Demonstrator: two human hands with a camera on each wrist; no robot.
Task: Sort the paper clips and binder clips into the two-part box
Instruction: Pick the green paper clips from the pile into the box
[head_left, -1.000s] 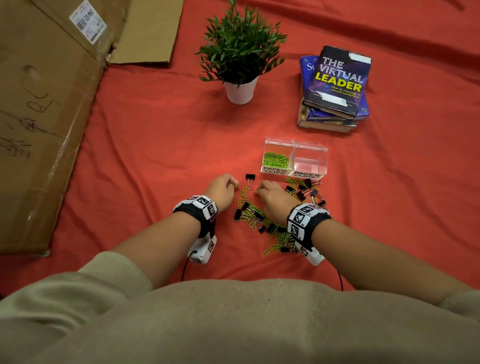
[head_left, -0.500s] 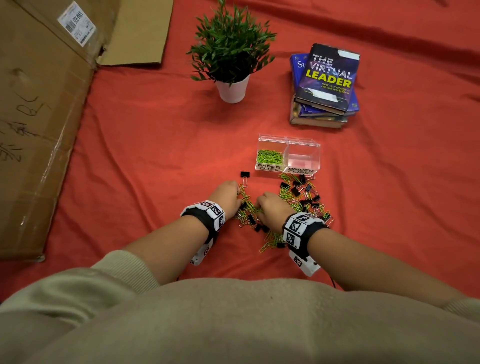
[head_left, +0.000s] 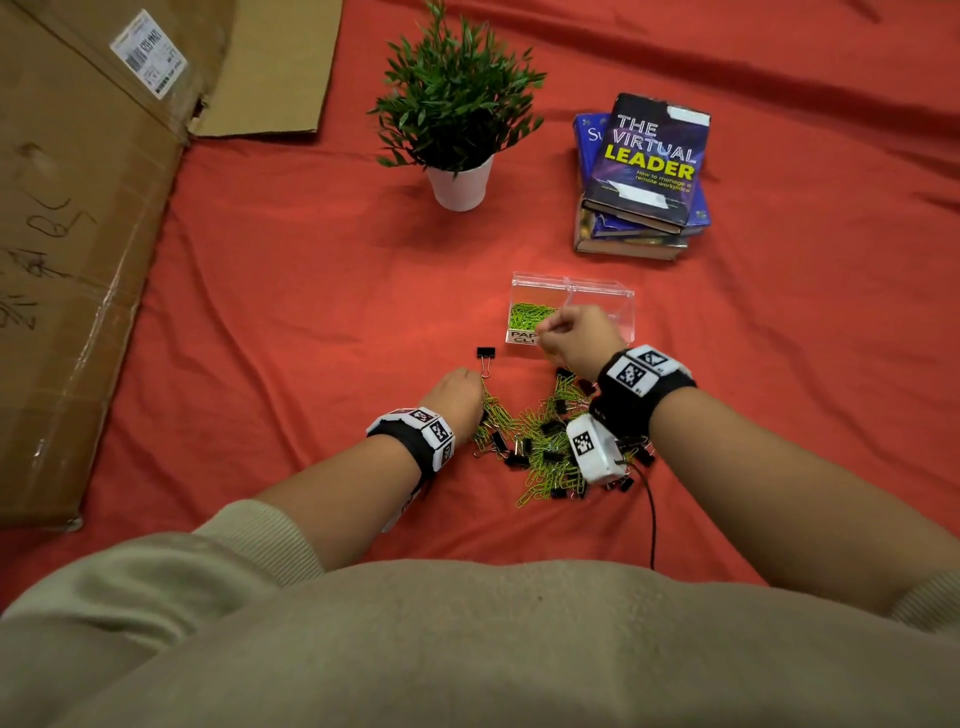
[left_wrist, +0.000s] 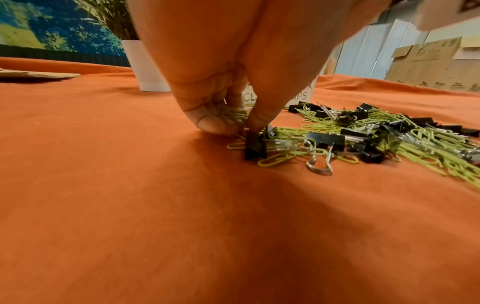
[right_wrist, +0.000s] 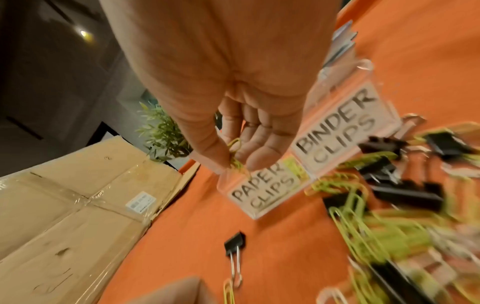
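Note:
A clear two-part box (head_left: 613, 301) stands on the red cloth, labelled PAPER CLIPS (right_wrist: 262, 193) and BINDER CLIPS (right_wrist: 337, 131). Its left part holds green paper clips (head_left: 530, 314). A mixed pile of green paper clips and black binder clips (head_left: 540, 436) lies in front of it. My right hand (head_left: 576, 332) hovers over the box's front edge and pinches a few green paper clips (right_wrist: 235, 156). My left hand (head_left: 457, 395) is down at the pile's left edge, its fingertips (left_wrist: 215, 123) pinching green paper clips (left_wrist: 231, 113) beside a black binder clip (left_wrist: 255, 144).
One black binder clip (head_left: 485, 356) lies apart, left of the box. A potted plant (head_left: 457, 119) and a stack of books (head_left: 644, 176) stand behind the box. Flattened cardboard (head_left: 78, 234) covers the left side. A cable (head_left: 652, 519) runs from my right wrist.
My right hand has risen from the pile with green paper clips and moved forward to the box. My left hand stays at the pile's left edge, picking at clips.

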